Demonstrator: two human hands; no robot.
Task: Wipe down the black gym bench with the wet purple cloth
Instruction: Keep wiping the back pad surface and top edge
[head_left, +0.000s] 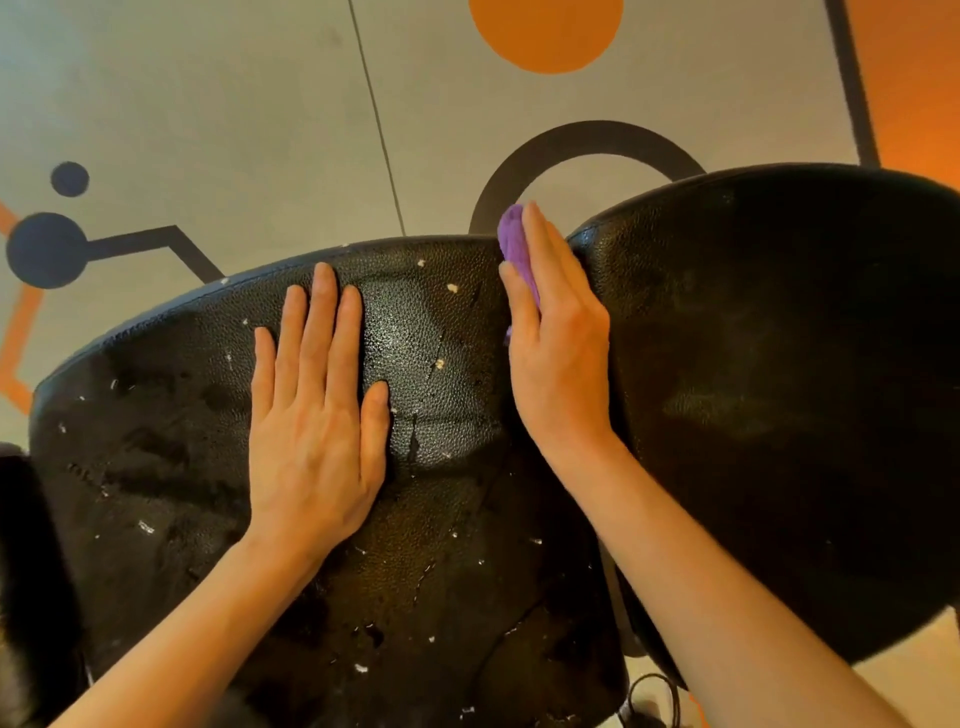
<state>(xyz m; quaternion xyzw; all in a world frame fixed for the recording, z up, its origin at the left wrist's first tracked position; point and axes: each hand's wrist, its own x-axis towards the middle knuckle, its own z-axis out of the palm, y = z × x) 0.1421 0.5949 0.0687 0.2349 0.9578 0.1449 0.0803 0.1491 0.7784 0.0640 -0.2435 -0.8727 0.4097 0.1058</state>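
Observation:
The black gym bench (156, 441) fills the lower view in two padded sections, a worn left pad flecked with white chips and a smoother right pad (779, 389). My left hand (317, 415) lies flat, fingers straight, on the left pad, which glistens wet beside it. My right hand (556, 353) stands on edge in the gap between the two pads, fingers straight, pressing the purple cloth (514, 247) into that gap. Only a strip of the cloth shows past my fingers; the rest is hidden behind the hand.
Grey floor (234, 104) with orange and dark painted shapes lies beyond the bench. A black cable (654, 696) sits below the gap near the bottom edge. A dark shape (26, 571) fills the lower left corner.

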